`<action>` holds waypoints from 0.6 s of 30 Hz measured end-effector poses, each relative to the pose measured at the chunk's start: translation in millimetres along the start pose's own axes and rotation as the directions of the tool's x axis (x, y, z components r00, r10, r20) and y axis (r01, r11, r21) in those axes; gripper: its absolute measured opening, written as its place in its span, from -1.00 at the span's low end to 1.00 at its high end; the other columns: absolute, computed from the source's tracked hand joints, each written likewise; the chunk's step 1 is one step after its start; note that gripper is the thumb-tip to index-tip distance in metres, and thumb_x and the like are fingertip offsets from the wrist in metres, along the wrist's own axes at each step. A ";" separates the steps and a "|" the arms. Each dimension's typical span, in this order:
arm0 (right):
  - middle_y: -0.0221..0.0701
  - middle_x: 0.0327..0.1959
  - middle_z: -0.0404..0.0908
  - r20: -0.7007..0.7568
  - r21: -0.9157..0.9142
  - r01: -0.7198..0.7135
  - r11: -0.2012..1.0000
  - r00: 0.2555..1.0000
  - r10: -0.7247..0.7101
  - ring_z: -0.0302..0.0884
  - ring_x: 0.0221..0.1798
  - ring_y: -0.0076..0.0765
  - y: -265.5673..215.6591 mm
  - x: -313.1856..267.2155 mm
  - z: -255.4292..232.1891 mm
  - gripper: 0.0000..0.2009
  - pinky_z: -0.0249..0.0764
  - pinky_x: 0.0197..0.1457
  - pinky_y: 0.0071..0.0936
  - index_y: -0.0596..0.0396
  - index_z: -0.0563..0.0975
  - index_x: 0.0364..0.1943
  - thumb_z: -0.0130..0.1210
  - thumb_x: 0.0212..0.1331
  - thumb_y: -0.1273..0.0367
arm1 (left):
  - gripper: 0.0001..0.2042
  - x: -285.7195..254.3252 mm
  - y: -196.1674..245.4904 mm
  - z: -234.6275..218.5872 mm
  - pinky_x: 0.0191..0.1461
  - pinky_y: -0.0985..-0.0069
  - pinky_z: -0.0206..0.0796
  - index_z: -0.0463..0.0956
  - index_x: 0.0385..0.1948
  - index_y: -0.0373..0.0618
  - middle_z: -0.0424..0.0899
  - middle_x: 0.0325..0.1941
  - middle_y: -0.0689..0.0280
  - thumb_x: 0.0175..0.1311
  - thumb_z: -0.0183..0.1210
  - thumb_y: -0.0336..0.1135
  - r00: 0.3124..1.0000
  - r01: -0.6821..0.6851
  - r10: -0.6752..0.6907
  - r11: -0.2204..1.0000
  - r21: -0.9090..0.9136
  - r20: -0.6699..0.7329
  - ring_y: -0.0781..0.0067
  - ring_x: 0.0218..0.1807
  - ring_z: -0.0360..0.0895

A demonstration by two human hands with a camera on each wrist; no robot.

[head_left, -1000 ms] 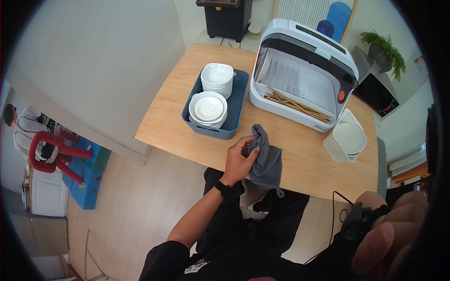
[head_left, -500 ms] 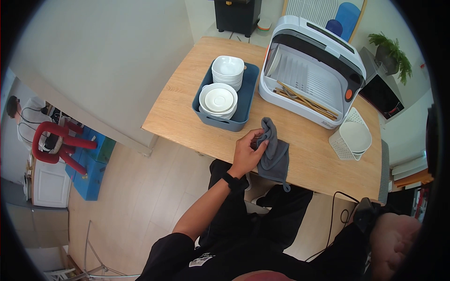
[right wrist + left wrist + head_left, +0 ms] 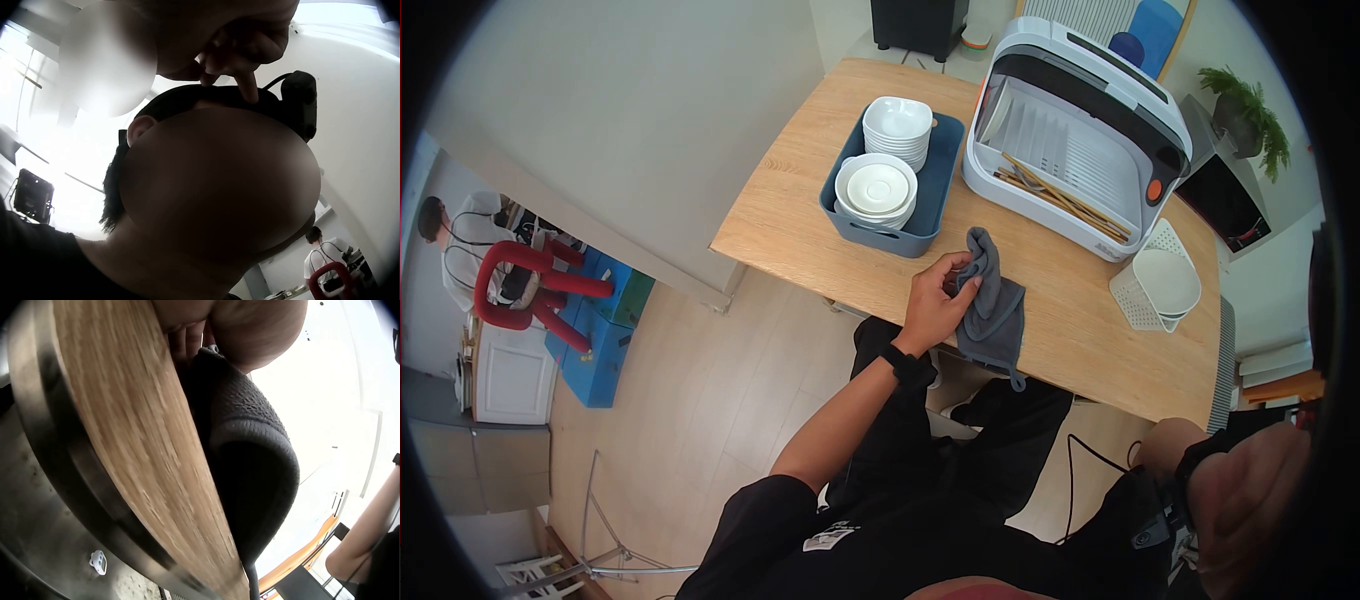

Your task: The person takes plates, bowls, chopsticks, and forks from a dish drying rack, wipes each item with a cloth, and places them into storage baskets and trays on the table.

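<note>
My left hand rests at the table's front edge and pinches a dark grey cloth between thumb and fingers. The cloth lies bunched, its lower part and a small loop reaching over the edge. In the left wrist view the cloth folds beside the wooden tabletop. My right hand is raised close to the head camera at the right. The right wrist view has that hand up by the head, fingers bent and one fingertip at the black headband.
A blue bin holds stacked white bowls and small dishes. Right of it stands a white dish box, lid raised, with wooden chopsticks. A white perforated basket holds a white round piece. A dark cable hangs near the right arm.
The head view has shifted, so the table sits higher and further right in it. My left hand keeps its pinch on the cloth. My right hand has shifted slightly beside the head.
</note>
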State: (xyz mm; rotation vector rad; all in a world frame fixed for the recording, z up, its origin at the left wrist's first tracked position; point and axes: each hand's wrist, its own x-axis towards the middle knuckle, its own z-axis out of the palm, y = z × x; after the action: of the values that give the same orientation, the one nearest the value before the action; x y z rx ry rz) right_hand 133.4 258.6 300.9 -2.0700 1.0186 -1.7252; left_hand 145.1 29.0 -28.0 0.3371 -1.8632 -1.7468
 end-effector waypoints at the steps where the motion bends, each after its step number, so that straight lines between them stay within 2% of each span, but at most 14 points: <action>1: -0.46 -0.62 0.55 0.056 0.073 -0.085 0.994 0.995 0.081 0.44 -0.64 -0.60 -6.1 -1.5 -4.1 -0.78 0.24 -0.51 -0.80 0.06 0.47 -0.43 -0.12 0.36 0.33 | -0.67 -0.3 0.6 -1.1 -0.23 0.60 0.43 0.51 0.00 -0.34 0.71 -0.20 0.14 0.21 0.27 -0.44 1.000 0.000 0.000 1.000 0.002 -0.009 0.51 -0.23 0.66; 3: -0.42 -0.59 0.57 0.180 0.189 -0.264 0.946 0.956 0.231 0.49 -0.61 -0.54 -19.6 -1.4 -10.3 -0.77 0.26 -0.48 -0.82 0.07 0.49 -0.38 -0.18 0.41 0.37 | -0.66 -0.3 1.6 -0.1 -0.23 0.59 0.44 0.51 0.01 -0.34 0.71 -0.20 0.13 0.21 0.27 -0.44 1.000 0.002 -0.002 1.000 0.030 -0.007 0.50 -0.22 0.67; 4: -0.42 -0.59 0.57 0.183 0.186 -0.265 0.946 0.956 0.231 0.49 -0.61 -0.54 -20.3 -2.0 -10.7 -0.77 0.26 -0.48 -0.82 0.07 0.49 -0.38 -0.18 0.41 0.37 | -0.66 -0.8 0.9 0.8 -0.23 0.59 0.44 0.51 0.01 -0.34 0.71 -0.20 0.13 0.21 0.27 -0.44 1.000 -0.001 0.001 1.000 0.028 -0.008 0.50 -0.22 0.67; 7: -0.44 -0.53 0.56 0.094 0.125 -0.060 0.990 0.994 0.048 0.49 -0.56 -0.51 -10.9 10.7 -4.8 -0.81 0.28 -0.46 -0.74 0.06 0.51 -0.31 -0.12 0.39 0.35 | -0.67 0.1 0.9 -0.1 -0.22 0.59 0.45 0.51 0.00 -0.34 0.71 -0.18 0.11 0.21 0.26 -0.45 0.999 -0.033 0.033 0.999 0.016 -0.011 0.49 -0.22 0.67; 11: -0.46 -0.46 0.55 -0.016 0.027 0.206 0.978 0.979 -0.205 0.49 -0.49 -0.48 2.7 13.8 1.8 -0.84 0.31 -0.43 -0.64 0.05 0.54 -0.22 -0.04 0.35 0.32 | -0.67 -0.5 4.0 -0.1 -0.22 0.59 0.45 0.50 0.00 -0.34 0.71 -0.18 0.11 0.22 0.26 -0.45 1.000 0.007 -0.007 1.000 0.018 0.014 0.49 -0.22 0.67; 14: -0.47 -0.40 0.55 -0.086 -0.060 0.396 0.916 0.913 -0.400 0.50 -0.44 -0.46 16.7 8.4 5.1 -0.83 0.33 -0.41 -0.57 0.04 0.56 -0.16 0.02 0.33 0.30 | -0.67 -0.8 4.8 -0.7 -0.22 0.60 0.45 0.50 0.00 -0.34 0.72 -0.20 0.13 0.22 0.26 -0.45 1.000 -0.005 0.005 1.000 0.031 0.006 0.50 -0.23 0.67; 18: -0.49 -0.33 0.54 -0.141 -0.196 0.606 0.771 0.761 -0.633 0.50 -0.38 -0.42 35.6 -4.2 9.4 -0.78 0.36 -0.39 -0.47 0.02 0.60 -0.07 0.11 0.30 0.27 | -0.68 0.1 0.5 1.0 -0.22 0.60 0.45 0.50 0.00 -0.34 0.72 -0.23 0.15 0.22 0.26 -0.45 1.000 -0.012 0.012 1.000 0.019 -0.010 0.51 -0.24 0.67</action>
State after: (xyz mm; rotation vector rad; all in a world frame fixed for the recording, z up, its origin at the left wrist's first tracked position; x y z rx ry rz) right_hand 129.7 233.5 273.9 -2.5682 0.5134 -2.2634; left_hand 144.6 29.9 -27.5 0.3411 -1.8721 -1.7172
